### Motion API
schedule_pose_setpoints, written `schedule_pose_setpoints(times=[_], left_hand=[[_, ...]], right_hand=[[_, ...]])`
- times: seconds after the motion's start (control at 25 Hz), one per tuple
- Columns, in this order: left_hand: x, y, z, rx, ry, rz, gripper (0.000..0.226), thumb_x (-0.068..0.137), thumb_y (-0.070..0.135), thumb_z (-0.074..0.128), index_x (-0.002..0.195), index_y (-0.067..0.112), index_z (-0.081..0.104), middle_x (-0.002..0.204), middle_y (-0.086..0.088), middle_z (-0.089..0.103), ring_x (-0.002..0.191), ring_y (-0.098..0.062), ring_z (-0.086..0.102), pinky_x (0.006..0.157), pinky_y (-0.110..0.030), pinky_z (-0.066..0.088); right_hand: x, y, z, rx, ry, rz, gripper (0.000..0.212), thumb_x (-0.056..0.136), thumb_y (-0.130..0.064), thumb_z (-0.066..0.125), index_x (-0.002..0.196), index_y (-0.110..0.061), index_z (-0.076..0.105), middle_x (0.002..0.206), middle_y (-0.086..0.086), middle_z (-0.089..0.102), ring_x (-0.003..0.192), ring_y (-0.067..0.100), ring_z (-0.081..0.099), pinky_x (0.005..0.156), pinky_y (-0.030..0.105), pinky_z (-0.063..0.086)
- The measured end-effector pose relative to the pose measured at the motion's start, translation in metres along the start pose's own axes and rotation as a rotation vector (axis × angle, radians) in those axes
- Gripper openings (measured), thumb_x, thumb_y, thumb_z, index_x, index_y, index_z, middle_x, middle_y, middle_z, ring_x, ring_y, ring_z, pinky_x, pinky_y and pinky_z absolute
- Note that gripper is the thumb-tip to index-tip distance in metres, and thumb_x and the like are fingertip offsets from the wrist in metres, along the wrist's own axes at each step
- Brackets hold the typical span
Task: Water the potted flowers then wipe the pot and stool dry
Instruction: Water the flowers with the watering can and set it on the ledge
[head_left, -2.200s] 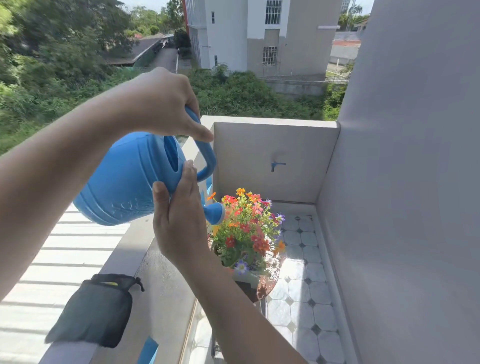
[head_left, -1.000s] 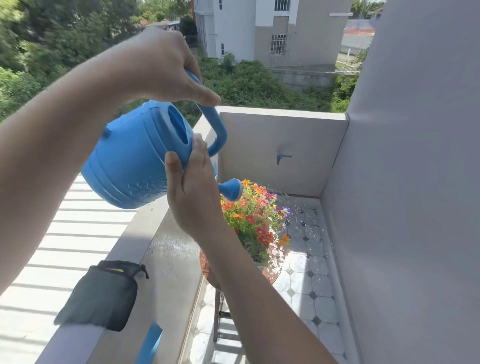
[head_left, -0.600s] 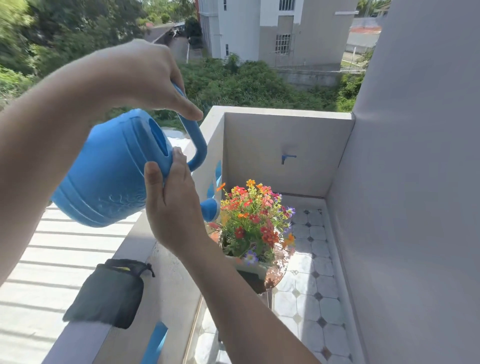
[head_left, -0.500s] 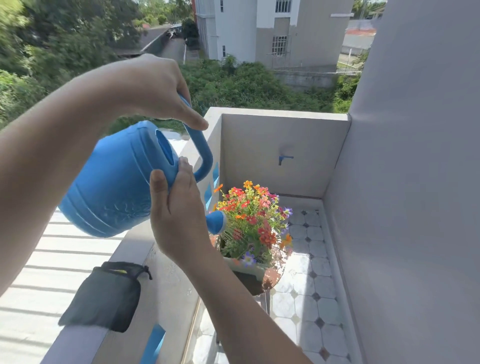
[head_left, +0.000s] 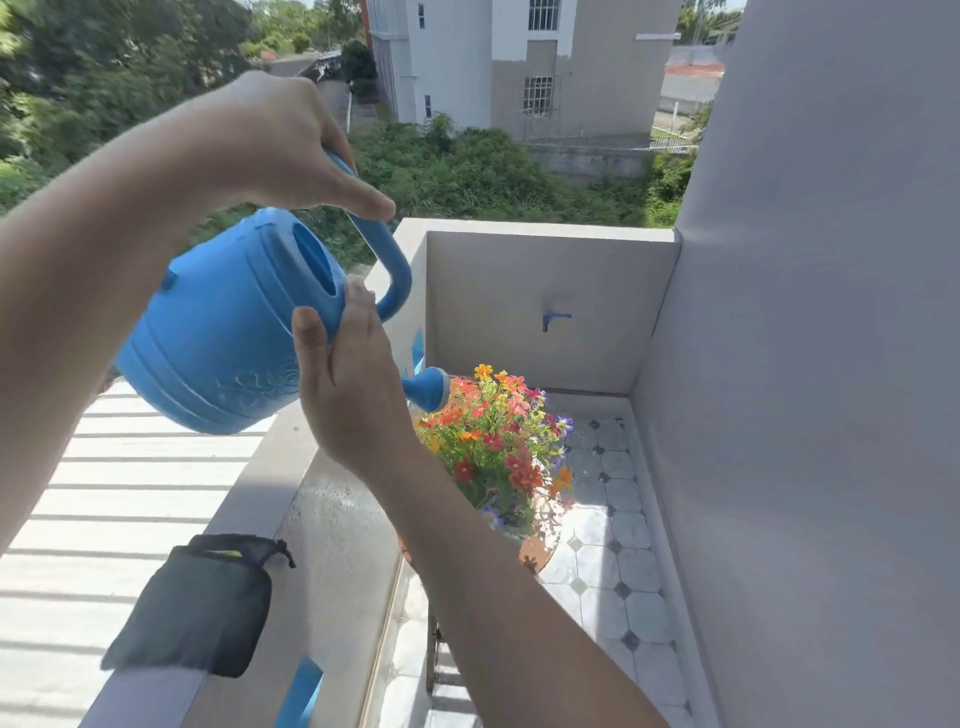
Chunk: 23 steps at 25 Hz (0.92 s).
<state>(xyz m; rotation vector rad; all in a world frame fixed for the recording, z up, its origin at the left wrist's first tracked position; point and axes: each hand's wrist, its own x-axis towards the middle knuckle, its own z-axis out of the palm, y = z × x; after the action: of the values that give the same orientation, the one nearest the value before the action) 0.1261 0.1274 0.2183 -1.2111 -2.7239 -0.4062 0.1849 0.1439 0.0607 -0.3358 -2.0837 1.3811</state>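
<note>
Still watering: the first step of the task, with the wiping not yet begun.

Potted flowers (head_left: 498, 447) sit on a round stool (head_left: 537, 551) on the tiled balcony floor, with the rose of the blue watering can (head_left: 223, 332) just above their near edge. Left hand (head_left: 275, 140) is clenched around the can's handle; right hand (head_left: 348, 384) lies flat against its body, steadying the tilt. Next, I judge, comes levelling the can, setting it down, and fetching the dark cloth (head_left: 197, 608) from the ledge.
</note>
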Motion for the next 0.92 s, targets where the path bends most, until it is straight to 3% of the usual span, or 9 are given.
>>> schedule_pose_setpoints(times=[0.12, 0.24, 0.44, 0.6, 0.76, 0.84, 0.92], left_hand=[[-0.005, -0.008, 0.007, 0.025, -0.075, -0.017, 0.038, 0.067, 0.057, 0.071, 0.076, 0.021, 0.069, 0.059, -0.007, 0.056, 0.052, -0.019, 0.045, 0.047, -0.024, 0.031], [-0.009, -0.014, 0.017, 0.012, -0.154, -0.03, 0.034, 0.064, 0.06, 0.072, 0.068, 0.027, 0.069, 0.066, -0.007, 0.061, 0.059, -0.02, 0.049, 0.05, -0.026, 0.036], [-0.019, -0.034, 0.028, -0.177, -0.178, -0.086, 0.03, 0.068, 0.056, 0.071, 0.073, 0.027, 0.07, 0.06, -0.004, 0.053, 0.055, -0.018, 0.044, 0.049, -0.026, 0.031], [-0.035, -0.08, 0.049, -0.488, -0.014, -0.222, 0.026, 0.065, 0.055, 0.073, 0.064, 0.029, 0.07, 0.055, -0.009, 0.04, 0.051, -0.022, 0.032, 0.051, -0.028, 0.026], [-0.067, -0.135, 0.089, -0.819, 0.18, -0.366, 0.02, 0.063, 0.054, 0.076, 0.063, 0.034, 0.074, 0.045, -0.002, 0.033, 0.044, -0.019, 0.025, 0.049, -0.025, 0.023], [-0.08, -0.152, 0.109, -0.915, 0.273, -0.444, 0.016, 0.07, 0.047, 0.075, 0.061, 0.034, 0.073, 0.033, 0.012, 0.032, 0.035, -0.009, 0.025, 0.044, -0.021, 0.025], [-0.087, -0.162, 0.127, -0.987, 0.36, -0.5, 0.02, 0.076, 0.04, 0.073, 0.059, 0.029, 0.072, 0.03, 0.013, 0.035, 0.031, -0.005, 0.028, 0.044, -0.023, 0.027]], right_hand=[[-0.018, 0.001, 0.011, 0.043, -0.043, 0.06, 0.063, 0.097, -0.041, 0.03, 0.146, -0.005, 0.011, 0.154, 0.014, 0.02, 0.143, 0.024, 0.015, 0.118, 0.044, 0.018], [-0.036, 0.005, 0.017, 0.057, -0.052, 0.097, 0.065, 0.095, -0.048, 0.027, 0.145, -0.008, 0.013, 0.152, 0.012, 0.025, 0.142, 0.023, 0.021, 0.116, 0.046, 0.024], [-0.041, 0.013, 0.009, -0.085, -0.098, 0.089, 0.063, 0.096, -0.044, 0.029, 0.144, -0.004, 0.017, 0.153, 0.013, 0.023, 0.143, 0.024, 0.017, 0.119, 0.044, 0.018], [-0.027, 0.018, 0.006, -0.335, -0.298, 0.032, 0.062, 0.098, -0.038, 0.03, 0.146, -0.003, 0.011, 0.157, 0.012, 0.011, 0.145, 0.021, 0.005, 0.118, 0.035, 0.006], [-0.014, 0.029, 0.023, -0.55, -0.424, -0.082, 0.061, 0.097, -0.039, 0.032, 0.144, -0.001, 0.019, 0.154, 0.015, 0.019, 0.143, 0.025, 0.015, 0.118, 0.04, 0.014], [-0.008, 0.038, 0.035, -0.63, -0.482, -0.105, 0.062, 0.098, -0.041, 0.029, 0.144, -0.002, 0.018, 0.156, 0.015, 0.016, 0.144, 0.024, 0.012, 0.119, 0.041, 0.012], [-0.001, 0.05, 0.047, -0.694, -0.513, -0.133, 0.063, 0.098, -0.041, 0.027, 0.146, -0.002, 0.014, 0.157, 0.014, 0.012, 0.145, 0.023, 0.006, 0.119, 0.038, 0.007]])
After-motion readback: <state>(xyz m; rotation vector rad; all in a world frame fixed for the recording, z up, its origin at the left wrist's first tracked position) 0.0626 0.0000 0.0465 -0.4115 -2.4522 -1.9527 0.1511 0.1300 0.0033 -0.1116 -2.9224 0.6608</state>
